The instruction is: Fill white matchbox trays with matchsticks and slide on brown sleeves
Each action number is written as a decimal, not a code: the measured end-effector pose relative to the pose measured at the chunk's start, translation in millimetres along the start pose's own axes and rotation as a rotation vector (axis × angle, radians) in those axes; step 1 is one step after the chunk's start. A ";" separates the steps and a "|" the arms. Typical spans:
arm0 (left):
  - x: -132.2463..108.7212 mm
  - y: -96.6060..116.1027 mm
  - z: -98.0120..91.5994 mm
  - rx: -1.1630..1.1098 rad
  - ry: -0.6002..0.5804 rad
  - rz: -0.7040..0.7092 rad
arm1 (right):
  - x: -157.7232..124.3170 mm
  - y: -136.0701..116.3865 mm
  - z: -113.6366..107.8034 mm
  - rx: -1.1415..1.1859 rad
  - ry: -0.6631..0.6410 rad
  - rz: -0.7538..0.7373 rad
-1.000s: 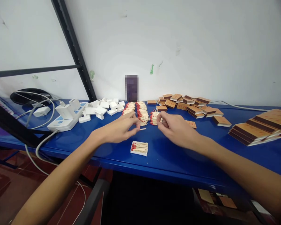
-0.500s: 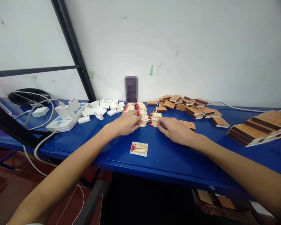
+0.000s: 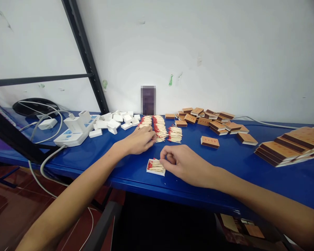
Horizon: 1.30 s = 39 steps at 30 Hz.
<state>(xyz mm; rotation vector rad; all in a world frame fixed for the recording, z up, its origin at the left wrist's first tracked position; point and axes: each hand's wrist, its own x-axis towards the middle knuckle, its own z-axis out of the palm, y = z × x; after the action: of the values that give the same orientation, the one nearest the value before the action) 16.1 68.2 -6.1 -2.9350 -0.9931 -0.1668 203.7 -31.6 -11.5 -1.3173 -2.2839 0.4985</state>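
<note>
My right hand (image 3: 189, 164) pinches matches over the right end of a small white matchbox tray (image 3: 156, 173), which lies near the table's front edge. Matches (image 3: 155, 165) with red heads lie inside the tray. My left hand (image 3: 140, 141) rests with curled fingers against the left side of the long match piles (image 3: 160, 128); what its fingertips hold, if anything, is hidden. A smaller pile of matches (image 3: 175, 134) lies just right of them. One brown matchbox cover (image 3: 209, 142) lies flat beyond my right hand.
White empty trays (image 3: 113, 122) are heaped at back left beside a power strip (image 3: 75, 137) with cables. Brown matchbox covers (image 3: 217, 123) are heaped at back right. Stacked covers (image 3: 290, 146) stand at far right. A blurred dark upright object (image 3: 148, 100) leans on the wall.
My right hand has moved from the smaller match pile toward me and left, to the tray. My left hand has stayed by the long piles. The view has shifted slightly.
</note>
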 end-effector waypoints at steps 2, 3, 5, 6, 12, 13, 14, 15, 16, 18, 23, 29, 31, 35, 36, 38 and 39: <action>-12.0 3.6 -8.2 -0.114 0.015 0.010 | 0.0 1.0 -1.4 0.021 0.037 0.032; -19.3 7.2 -12.4 -0.178 0.017 0.018 | 1.3 6.2 -4.2 0.006 0.086 0.047; -34.6 16.8 -18.9 -0.284 -0.011 0.035 | 5.6 23.3 -11.9 -0.078 0.200 0.078; -41.5 22.0 -20.8 -0.317 -0.043 0.042 | 8.2 33.7 -15.7 -0.149 0.236 0.096; -45.2 32.2 -18.0 -0.262 -0.048 0.024 | 20.1 78.8 -17.1 -0.377 0.104 0.102; -38.6 28.9 -16.6 -0.216 -0.015 0.011 | 20.8 80.8 -15.1 -0.383 0.088 0.099; -30.8 24.7 -15.1 -0.166 0.010 0.005 | 21.2 81.6 -13.3 -0.386 0.078 0.098; -22.4 20.0 -13.4 -0.115 0.025 0.003 | 21.4 81.5 -11.9 -0.390 0.072 0.101; -14.0 15.2 -11.5 -0.066 0.027 0.000 | 21.3 80.9 -11.0 -0.394 0.065 0.103; 0.4 6.9 -7.0 0.026 0.015 -0.014 | 20.7 78.8 -11.0 -0.400 0.047 0.114; 14.0 0.4 2.9 0.127 -0.005 -0.052 | 15.5 64.4 -14.0 -0.369 0.021 0.118; 11.1 2.9 6.1 0.130 0.011 -0.055 | 4.1 18.5 -1.2 -0.149 0.068 -0.043; 10.9 3.5 6.9 0.109 0.004 -0.047 | 1.2 6.3 5.4 -0.107 0.020 -0.055; 10.1 6.7 4.5 0.100 -0.017 -0.058 | 1.2 5.3 7.0 -0.084 0.020 -0.039; 8.5 7.8 2.1 0.096 -0.023 -0.057 | 2.4 9.8 4.6 -0.082 0.056 -0.036; 1.6 10.7 -5.0 0.052 -0.026 -0.030 | 5.5 22.4 -1.2 -0.096 0.116 -0.026; -3.8 12.6 -9.3 0.007 -0.023 -0.009 | 7.1 29.6 -3.7 -0.115 0.126 -0.018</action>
<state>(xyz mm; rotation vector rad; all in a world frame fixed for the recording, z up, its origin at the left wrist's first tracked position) 19.9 55.2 2.7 -2.9331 -1.0085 -0.1305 223.6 -11.0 -22.2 -1.3413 -2.2460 0.2732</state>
